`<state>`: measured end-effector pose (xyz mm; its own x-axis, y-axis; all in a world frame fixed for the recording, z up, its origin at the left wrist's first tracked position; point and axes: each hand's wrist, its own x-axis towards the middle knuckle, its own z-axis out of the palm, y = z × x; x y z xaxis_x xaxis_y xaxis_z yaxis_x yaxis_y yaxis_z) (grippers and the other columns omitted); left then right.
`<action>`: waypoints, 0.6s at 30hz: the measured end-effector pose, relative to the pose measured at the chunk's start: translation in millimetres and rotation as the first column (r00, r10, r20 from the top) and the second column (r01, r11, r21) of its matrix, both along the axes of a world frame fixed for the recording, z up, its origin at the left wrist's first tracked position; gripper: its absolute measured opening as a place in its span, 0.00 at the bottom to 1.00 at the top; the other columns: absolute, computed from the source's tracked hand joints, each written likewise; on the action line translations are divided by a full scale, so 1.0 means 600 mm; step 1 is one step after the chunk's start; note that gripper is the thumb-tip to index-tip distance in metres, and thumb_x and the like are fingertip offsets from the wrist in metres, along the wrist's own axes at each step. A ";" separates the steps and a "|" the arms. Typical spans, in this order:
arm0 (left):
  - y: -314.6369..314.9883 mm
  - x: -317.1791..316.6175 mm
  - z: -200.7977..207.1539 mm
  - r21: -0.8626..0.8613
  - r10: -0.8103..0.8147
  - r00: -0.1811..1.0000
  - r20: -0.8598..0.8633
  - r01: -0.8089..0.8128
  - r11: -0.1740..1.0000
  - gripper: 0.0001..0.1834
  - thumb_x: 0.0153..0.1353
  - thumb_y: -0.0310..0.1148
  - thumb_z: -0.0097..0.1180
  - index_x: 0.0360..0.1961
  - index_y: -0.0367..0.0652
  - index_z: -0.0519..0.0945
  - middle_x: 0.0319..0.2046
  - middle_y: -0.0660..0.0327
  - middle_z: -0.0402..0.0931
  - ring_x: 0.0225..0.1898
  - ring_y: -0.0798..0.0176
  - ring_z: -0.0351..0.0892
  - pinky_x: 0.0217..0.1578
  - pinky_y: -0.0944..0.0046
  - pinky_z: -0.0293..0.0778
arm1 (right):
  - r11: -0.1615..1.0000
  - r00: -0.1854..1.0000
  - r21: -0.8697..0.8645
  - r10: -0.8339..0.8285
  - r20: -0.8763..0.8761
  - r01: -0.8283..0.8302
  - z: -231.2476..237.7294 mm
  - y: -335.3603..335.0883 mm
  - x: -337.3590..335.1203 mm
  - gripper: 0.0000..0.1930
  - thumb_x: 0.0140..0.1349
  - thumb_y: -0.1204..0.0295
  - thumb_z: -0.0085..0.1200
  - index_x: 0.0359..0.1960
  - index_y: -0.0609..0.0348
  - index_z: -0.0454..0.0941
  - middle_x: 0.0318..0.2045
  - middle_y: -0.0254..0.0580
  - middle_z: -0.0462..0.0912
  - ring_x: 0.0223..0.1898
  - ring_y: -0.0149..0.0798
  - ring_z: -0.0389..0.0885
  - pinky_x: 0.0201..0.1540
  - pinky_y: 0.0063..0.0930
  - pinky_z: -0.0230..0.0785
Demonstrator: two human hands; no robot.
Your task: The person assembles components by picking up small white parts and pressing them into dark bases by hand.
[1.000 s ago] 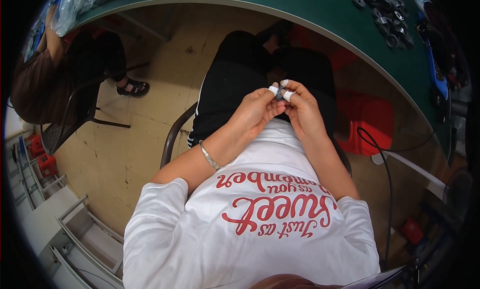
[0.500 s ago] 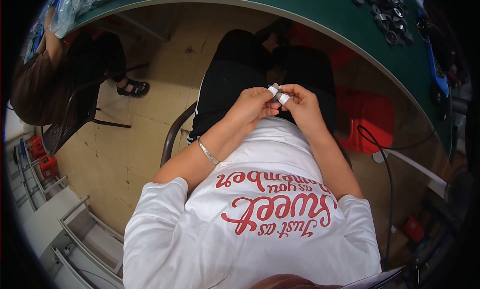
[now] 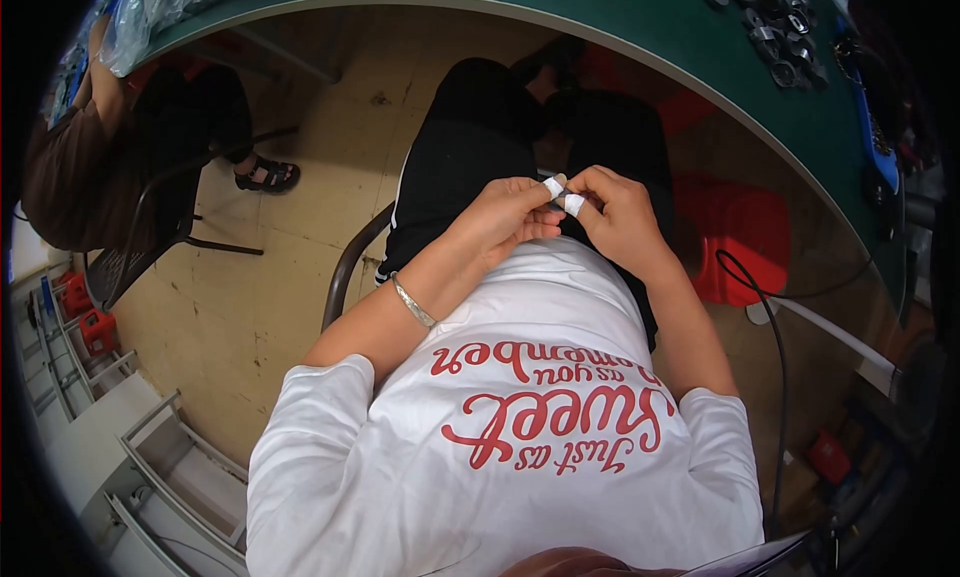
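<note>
My left hand [image 3: 505, 217] is above my lap, palm turned up, thumb and fingers closed on a small dark grey part [image 3: 560, 201]. Most of that part is hidden by the fingers, so its kind is unclear. Close against it, my right hand [image 3: 625, 215] is also closed, thumb and fingertips pinched together. What lies in that pinch is too small to make out. White tape wraps both thumbs, and a silvery bangle is round my left wrist.
A green bench top [image 3: 640, 27] curves across the front, with small black ring-like parts [image 3: 785, 37] and a blue tray [image 3: 880, 147] at right. Clear plastic bags [image 3: 150, 22] lie far left, near a seated person [image 3: 85, 172]. A red stool [image 3: 740, 237] and black cable [image 3: 782, 377] are at right.
My right hand has shifted slightly right and its fingers have curled in more. My left thumb has moved a little to the right. Less of the small part shows between the hands.
</note>
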<state>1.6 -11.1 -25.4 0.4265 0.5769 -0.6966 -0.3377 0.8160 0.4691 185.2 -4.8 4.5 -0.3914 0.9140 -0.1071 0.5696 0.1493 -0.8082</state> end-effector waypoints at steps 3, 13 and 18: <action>0.002 -0.006 -0.004 0.005 0.036 0.998 0.057 -0.036 0.999 0.10 0.66 0.32 0.50 0.35 0.34 0.75 0.28 0.59 0.77 0.27 0.69 0.79 0.32 0.70 0.80 | 0.989 0.999 0.144 0.029 0.038 -0.034 0.001 -0.003 0.000 0.07 0.55 0.80 0.57 0.36 0.63 0.78 0.27 0.36 0.78 0.28 0.28 0.76 0.29 0.25 0.67; -0.009 0.013 0.017 0.778 0.210 0.923 -0.324 0.133 0.614 0.17 0.55 0.17 0.59 0.47 0.33 0.76 0.45 0.58 0.73 0.41 0.68 0.78 0.43 0.70 0.77 | 0.790 0.618 -0.608 -0.520 -0.590 0.084 -0.007 -0.011 -0.001 0.16 0.65 0.74 0.51 0.52 0.65 0.70 0.38 0.38 0.80 0.40 0.28 0.78 0.46 0.23 0.71; -0.011 0.019 0.020 0.908 0.340 0.858 -0.385 0.285 0.308 0.17 0.49 0.16 0.59 0.43 0.33 0.76 0.40 0.56 0.73 0.35 0.63 0.78 0.34 0.69 0.77 | 0.766 0.546 -0.638 -0.571 -0.613 0.084 -0.009 -0.014 -0.003 0.13 0.62 0.77 0.53 0.48 0.65 0.71 0.35 0.39 0.80 0.37 0.28 0.78 0.44 0.20 0.71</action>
